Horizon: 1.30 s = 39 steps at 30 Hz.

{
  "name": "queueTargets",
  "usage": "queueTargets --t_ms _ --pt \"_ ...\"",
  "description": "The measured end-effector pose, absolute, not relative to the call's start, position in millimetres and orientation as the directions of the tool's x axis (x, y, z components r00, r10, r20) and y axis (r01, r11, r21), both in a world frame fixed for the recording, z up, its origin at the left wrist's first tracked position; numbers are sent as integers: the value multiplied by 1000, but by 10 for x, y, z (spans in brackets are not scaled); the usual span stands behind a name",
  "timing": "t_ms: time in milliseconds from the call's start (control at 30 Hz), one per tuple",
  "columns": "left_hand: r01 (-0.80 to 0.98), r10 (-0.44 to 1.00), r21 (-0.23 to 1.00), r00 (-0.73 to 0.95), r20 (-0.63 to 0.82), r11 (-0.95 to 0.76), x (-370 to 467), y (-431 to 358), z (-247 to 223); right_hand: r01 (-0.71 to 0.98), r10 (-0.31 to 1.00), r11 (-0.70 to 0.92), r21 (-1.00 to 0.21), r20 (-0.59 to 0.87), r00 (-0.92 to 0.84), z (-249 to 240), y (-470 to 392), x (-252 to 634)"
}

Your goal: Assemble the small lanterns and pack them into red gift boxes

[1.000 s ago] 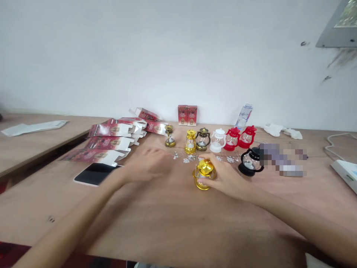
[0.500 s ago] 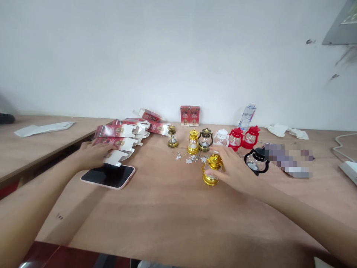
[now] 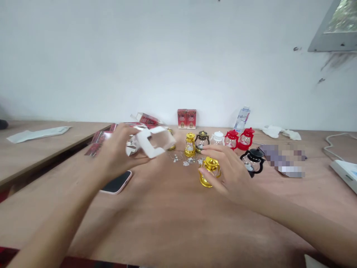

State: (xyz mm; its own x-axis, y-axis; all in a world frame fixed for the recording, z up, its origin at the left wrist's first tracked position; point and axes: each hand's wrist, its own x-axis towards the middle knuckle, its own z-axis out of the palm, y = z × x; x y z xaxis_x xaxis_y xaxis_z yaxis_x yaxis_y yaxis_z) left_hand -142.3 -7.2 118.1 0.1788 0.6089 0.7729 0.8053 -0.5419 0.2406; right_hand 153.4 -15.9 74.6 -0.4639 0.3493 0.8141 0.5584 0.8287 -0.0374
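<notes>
My left hand (image 3: 119,154) is closed on a small cardboard box (image 3: 152,150), raised above the table and somewhat blurred. The box's white open end and its flaps face right. My right hand (image 3: 227,171) has its fingers spread and curved around a gold lantern (image 3: 209,173) that stands on the table. The thumb passes in front of the lantern; whether the fingers touch it I cannot tell. Close behind my right hand stands a black lantern (image 3: 252,160). A second gold lantern (image 3: 190,144) and a bronze lantern (image 3: 202,141) are farther back.
A white lantern (image 3: 217,137) and two red lanterns (image 3: 245,138) continue the row. Small white tags (image 3: 186,162) lie before it. Two red boxes (image 3: 186,119) and a bottle (image 3: 242,118) stand by the wall. Flattened red boxes (image 3: 95,145) and a phone (image 3: 118,183) lie left.
My left hand has lifted a box off the pile and carried it to the right, above the phone. My right hand stays around the gold lantern. The view has shifted slightly.
</notes>
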Motion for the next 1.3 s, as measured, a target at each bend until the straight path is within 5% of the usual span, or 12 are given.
queueTargets --t_ms 67,433,667,900,1300 --pt "774 527 161 248 813 -613 -1196 55 992 540 380 838 -79 795 -473 826 -145 1450" --pt "690 572 293 211 793 -661 -1043 123 385 547 443 831 -103 716 -539 821 -22 1286" --pt "711 322 -48 376 869 -702 -1038 143 293 608 478 793 -39 658 -582 801 27 1311" --pt "677 116 -292 489 864 -675 -1021 176 329 560 517 819 -128 589 -621 805 43 1310" --pt "710 131 -368 542 830 -601 -997 119 372 440 506 855 -275 630 -590 897 91 1375"
